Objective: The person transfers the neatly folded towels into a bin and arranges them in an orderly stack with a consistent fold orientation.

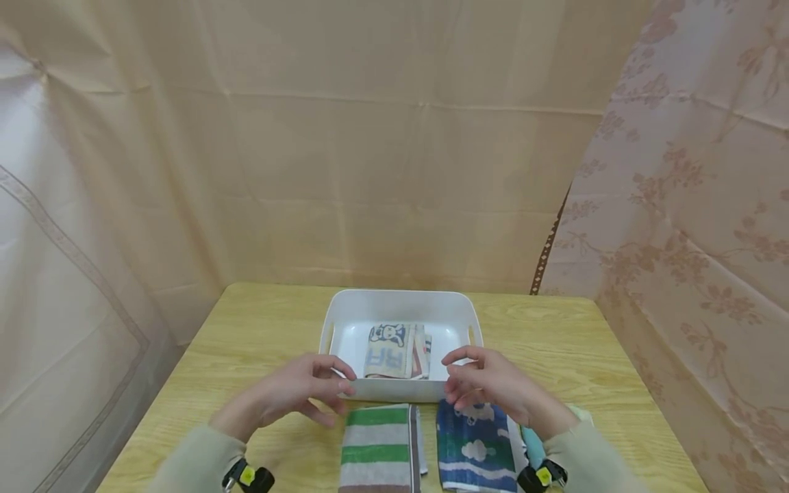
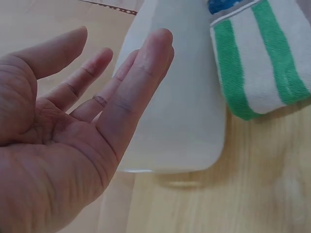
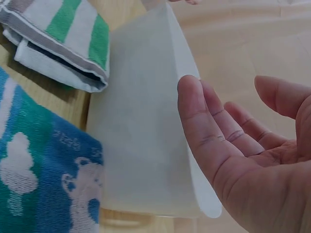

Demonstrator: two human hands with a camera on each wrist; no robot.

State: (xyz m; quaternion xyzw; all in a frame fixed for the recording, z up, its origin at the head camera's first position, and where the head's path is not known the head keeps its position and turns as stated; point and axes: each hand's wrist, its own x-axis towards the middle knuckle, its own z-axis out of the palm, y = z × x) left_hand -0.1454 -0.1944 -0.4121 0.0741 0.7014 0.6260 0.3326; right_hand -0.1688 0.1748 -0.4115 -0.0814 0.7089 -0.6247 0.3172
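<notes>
In the head view my left hand [image 1: 308,390] hovers by the front left corner of a white plastic bin [image 1: 394,392], fingers loosely bent and holding nothing. At the front right corner my right hand [image 1: 487,385] hovers the same way, above a folded blue towel [image 1: 474,452] with a bear and cloud pattern. Inside the bin stands a folded beige towel [image 1: 387,352] with a blue print. A folded green and white striped towel [image 1: 376,445] lies before the bin, between the hands. Both wrist views show relaxed fingers apart from the bin's wall [image 2: 180,97].
The wooden table [image 1: 265,322] has curtains behind it and at both sides. Partly hidden under the right forearm are a teal cloth [image 1: 533,448] and a pale green one [image 1: 581,414]. The bin has handle slots at its sides.
</notes>
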